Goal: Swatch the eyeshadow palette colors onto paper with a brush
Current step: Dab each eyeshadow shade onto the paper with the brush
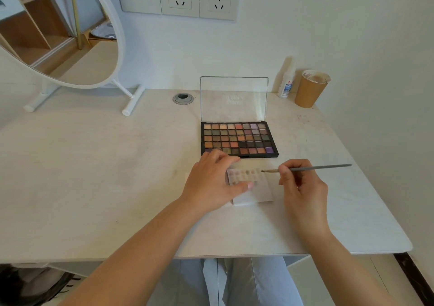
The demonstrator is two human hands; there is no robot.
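Note:
An open eyeshadow palette (239,139) with several rows of colour pans lies on the white table, its clear lid standing upright behind it. Just in front of it lies a small white paper (257,188) with rows of faint colour swatches. My left hand (212,181) lies flat on the paper's left part, fingers straight, thumb across the swatches. My right hand (303,188) pinches a thin grey brush (312,168). The brush lies almost level, its tip at the right end of the top swatch row.
A round mirror on a white stand (77,47) occupies the table's back left. A brown paper cup (311,88) and a small white bottle (286,82) stand at the back right by the wall. A cable hole (183,98) sits behind the palette. The table edge runs close on the right.

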